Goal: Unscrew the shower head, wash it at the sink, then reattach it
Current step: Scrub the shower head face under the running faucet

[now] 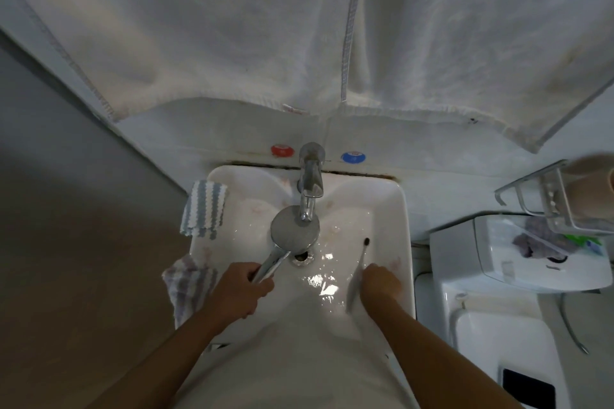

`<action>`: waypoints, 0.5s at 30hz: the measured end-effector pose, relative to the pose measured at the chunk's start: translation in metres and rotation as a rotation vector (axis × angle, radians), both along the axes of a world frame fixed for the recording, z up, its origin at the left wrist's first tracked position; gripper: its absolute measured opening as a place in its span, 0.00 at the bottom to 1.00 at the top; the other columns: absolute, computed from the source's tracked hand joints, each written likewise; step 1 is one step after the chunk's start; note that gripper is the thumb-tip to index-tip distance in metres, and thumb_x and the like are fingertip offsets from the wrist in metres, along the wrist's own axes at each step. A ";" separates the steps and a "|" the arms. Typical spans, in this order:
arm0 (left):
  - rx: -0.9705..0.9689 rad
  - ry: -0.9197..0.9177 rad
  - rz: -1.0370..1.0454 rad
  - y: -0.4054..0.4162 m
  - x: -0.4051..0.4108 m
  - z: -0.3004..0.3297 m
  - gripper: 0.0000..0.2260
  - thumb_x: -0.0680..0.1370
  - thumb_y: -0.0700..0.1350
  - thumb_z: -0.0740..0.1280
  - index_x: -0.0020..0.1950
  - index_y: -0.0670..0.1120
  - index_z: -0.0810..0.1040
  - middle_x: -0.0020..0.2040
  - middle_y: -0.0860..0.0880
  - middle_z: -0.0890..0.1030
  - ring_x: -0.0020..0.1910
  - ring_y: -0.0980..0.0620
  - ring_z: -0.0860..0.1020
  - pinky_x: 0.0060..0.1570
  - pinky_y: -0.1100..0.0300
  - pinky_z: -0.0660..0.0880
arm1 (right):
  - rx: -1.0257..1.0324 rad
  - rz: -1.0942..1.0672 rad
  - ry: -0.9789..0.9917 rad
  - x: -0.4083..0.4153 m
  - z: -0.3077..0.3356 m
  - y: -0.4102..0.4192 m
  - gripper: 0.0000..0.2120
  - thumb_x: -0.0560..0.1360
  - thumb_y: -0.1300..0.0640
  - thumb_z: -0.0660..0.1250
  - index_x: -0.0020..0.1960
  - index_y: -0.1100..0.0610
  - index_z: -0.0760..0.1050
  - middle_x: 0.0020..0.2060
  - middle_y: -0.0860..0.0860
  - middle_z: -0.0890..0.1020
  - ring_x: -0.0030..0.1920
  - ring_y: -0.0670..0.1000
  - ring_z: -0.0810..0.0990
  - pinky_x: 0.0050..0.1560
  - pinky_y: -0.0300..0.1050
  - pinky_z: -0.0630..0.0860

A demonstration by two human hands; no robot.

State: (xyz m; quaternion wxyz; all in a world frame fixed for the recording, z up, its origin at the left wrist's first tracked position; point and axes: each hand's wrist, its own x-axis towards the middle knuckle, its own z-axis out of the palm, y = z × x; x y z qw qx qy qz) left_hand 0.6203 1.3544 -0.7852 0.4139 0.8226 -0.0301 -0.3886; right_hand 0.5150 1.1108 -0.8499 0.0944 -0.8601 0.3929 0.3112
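Now, furthest left, a blue-and-white striped cloth [204,209] hangs over the left rim of the white sink [403,226], and a second, paler striped cloth [186,282] is draped over the same rim nearer to me. My left hand [237,289] is wrapped tight around the chrome handle of the shower head [294,229], whose round face sits over the basin directly beneath the spout of the chrome tap [310,183]. Just beside the handle lies the drain [302,257], with wet glints on the basin floor around it. On the wall behind, a red disc [282,150] sits left of the tap and a blue disc [353,157] to its right; each carries small writing too blurred for me to read. My right hand [380,282] is closed on the handle of a toothbrush [360,262], its dark bristle end pointing away from me over the right side of the basin, apart from the shower head. White towels [232,26] hang above. At far right is a white toilet cistern [465,259], with a wire rack [548,196] above it.
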 end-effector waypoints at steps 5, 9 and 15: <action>0.012 -0.027 0.004 -0.011 -0.006 0.001 0.09 0.73 0.39 0.68 0.34 0.43 0.72 0.26 0.46 0.70 0.19 0.51 0.68 0.20 0.63 0.65 | 0.365 -0.375 -0.774 0.053 0.064 -0.002 0.23 0.83 0.49 0.53 0.38 0.59 0.77 0.31 0.53 0.80 0.33 0.52 0.78 0.41 0.46 0.77; 0.019 -0.037 -0.001 -0.010 -0.009 -0.002 0.10 0.71 0.41 0.69 0.33 0.45 0.70 0.25 0.47 0.69 0.19 0.51 0.68 0.20 0.62 0.66 | 0.881 -0.454 -0.867 0.102 0.147 0.011 0.25 0.83 0.44 0.51 0.43 0.60 0.76 0.27 0.53 0.76 0.23 0.46 0.70 0.24 0.37 0.67; 0.027 -0.057 -0.026 -0.011 -0.014 -0.005 0.09 0.71 0.41 0.69 0.34 0.44 0.71 0.26 0.46 0.71 0.19 0.50 0.69 0.21 0.61 0.68 | 1.163 -0.644 -0.847 0.132 0.160 0.037 0.18 0.83 0.47 0.52 0.47 0.59 0.72 0.27 0.53 0.75 0.21 0.48 0.65 0.24 0.40 0.59</action>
